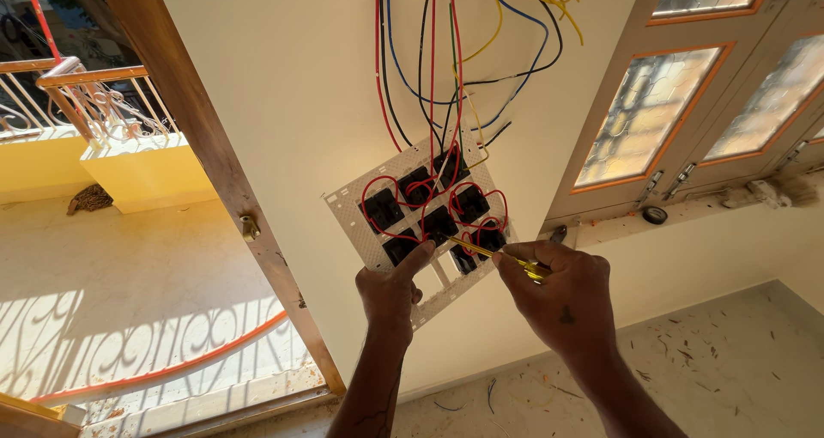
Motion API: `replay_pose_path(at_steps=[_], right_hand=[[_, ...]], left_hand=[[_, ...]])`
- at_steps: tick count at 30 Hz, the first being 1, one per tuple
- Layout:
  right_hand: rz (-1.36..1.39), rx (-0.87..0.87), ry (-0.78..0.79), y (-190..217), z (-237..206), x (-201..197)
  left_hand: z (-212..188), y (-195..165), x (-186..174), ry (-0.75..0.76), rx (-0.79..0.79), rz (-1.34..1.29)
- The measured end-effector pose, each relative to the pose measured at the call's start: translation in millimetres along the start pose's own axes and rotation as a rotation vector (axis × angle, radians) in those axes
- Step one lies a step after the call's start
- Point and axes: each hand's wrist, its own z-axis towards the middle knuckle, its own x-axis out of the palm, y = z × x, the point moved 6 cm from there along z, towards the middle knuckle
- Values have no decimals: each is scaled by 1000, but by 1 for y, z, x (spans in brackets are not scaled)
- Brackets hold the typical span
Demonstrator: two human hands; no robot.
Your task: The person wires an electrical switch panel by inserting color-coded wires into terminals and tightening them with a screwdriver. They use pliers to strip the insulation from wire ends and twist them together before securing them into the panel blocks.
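Two hands work at frame centre: the left hand pinches the lower edge of the light, rigid white switch plate, best held by its rim, while the right hand grips a slim yellow screwdriver among springy red wires.

My screwdriver is yellow. The switch plate is white with small dots, its switches black, looped with red wires. Above hang blue, yellow, black wires.

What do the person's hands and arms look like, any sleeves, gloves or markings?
Both forearms are bare, with no sleeves in view, and neither hand wears a glove. The right hand has a small dark mark on its back. The left hand shows no rings, and no watch or band shows.
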Motion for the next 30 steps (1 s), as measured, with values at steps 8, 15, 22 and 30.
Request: replay_pose_path(at_steps=[8, 15, 22, 30], right_hand=[[-1, 95, 30, 3, -1, 7], [-9, 127, 23, 5, -5, 12], [-233, -231, 57, 41, 8, 10], [-847, -301, 321, 71, 11, 30]], left_hand=[[13, 7, -12, -57, -6, 33], [13, 0, -10, 20, -3, 45], [12, -1, -11, 23, -17, -13], [6, -4, -8, -19, 21, 57]])
